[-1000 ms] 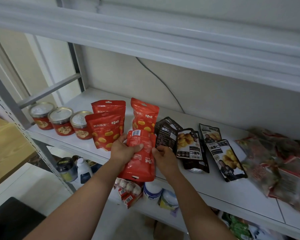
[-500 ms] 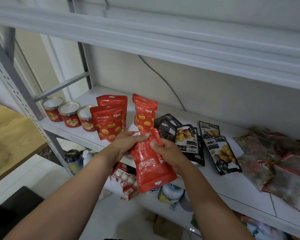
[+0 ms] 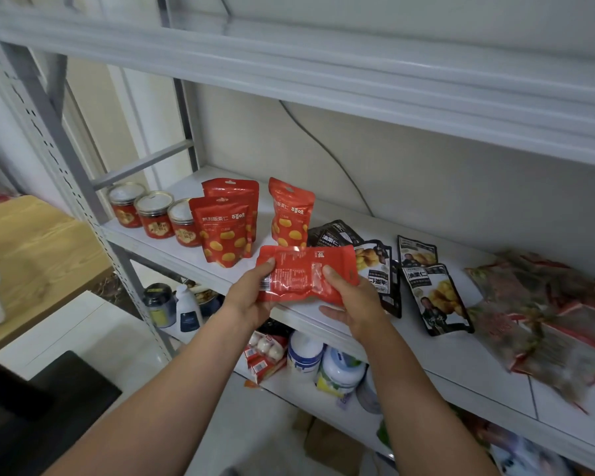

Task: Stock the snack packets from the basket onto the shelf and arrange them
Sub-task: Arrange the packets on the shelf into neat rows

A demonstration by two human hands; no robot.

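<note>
I hold a red snack packet (image 3: 306, 273) sideways, back label toward me, just over the front edge of the white shelf (image 3: 461, 352). My left hand (image 3: 251, 297) grips its left end and my right hand (image 3: 347, 300) grips its right end. Behind it, red packets of the same kind stand upright: two at the left (image 3: 225, 231) and one (image 3: 291, 213) near the middle. Several black chestnut packets (image 3: 433, 297) lie flat to the right. No basket is in view.
Three red jars with foil lids (image 3: 155, 214) stand at the shelf's left end. A loose heap of reddish clear packets (image 3: 557, 321) fills the right end. The lower shelf holds bottles and tubs (image 3: 323, 362). A wooden tabletop (image 3: 31, 249) stands at the left, an upper shelf (image 3: 358, 73) overhead.
The red packet has turned from hanging upright to lying sideways between my hands and has risen a little toward the shelf. The camera has shifted left.
</note>
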